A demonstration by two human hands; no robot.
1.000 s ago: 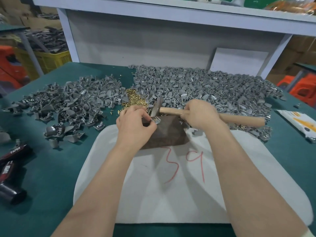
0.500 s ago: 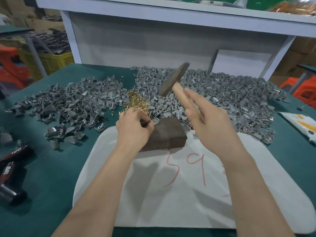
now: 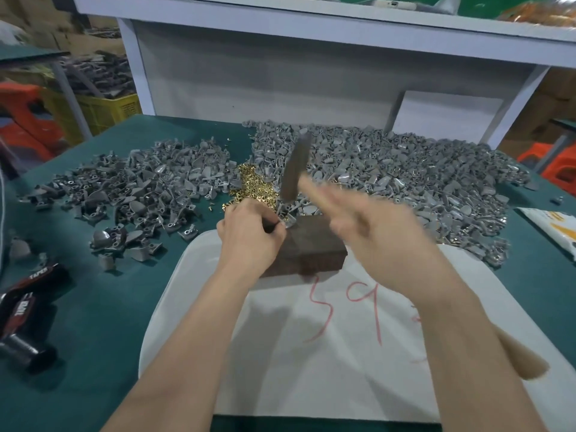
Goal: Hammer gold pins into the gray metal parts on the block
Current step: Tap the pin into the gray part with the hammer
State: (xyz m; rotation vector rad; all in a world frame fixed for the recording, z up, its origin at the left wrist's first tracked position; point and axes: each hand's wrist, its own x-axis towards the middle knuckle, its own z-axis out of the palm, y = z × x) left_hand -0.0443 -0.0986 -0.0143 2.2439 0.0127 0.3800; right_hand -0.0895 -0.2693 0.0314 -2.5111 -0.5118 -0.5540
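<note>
My left hand (image 3: 249,236) rests on the left end of the dark block (image 3: 314,251). Its fingers (image 3: 274,234) pinch a gray metal part (image 3: 289,222) down on the block's far left corner. Whether a pin sits in that part I cannot tell.

My right hand (image 3: 383,244) is raised just right of the block, with the fingers closed round the wooden handle of the hammer (image 3: 295,173). The hand is blurred, so I cannot make out each finger. The steel head stands tilted above the part, clear of it, and the handle's butt sticks out past my right wrist.

The block sits on the far edge of a white board (image 3: 280,369) marked in red, at the middle of the bench (image 3: 93,322). A small heap of gold pins (image 3: 252,188) lies just beyond my left hand, between the left pile of gray parts (image 3: 140,188) and the larger right pile (image 3: 405,173), which reaches the bench's far edge. Black tubes (image 3: 25,300) lie at the left edge.
</note>
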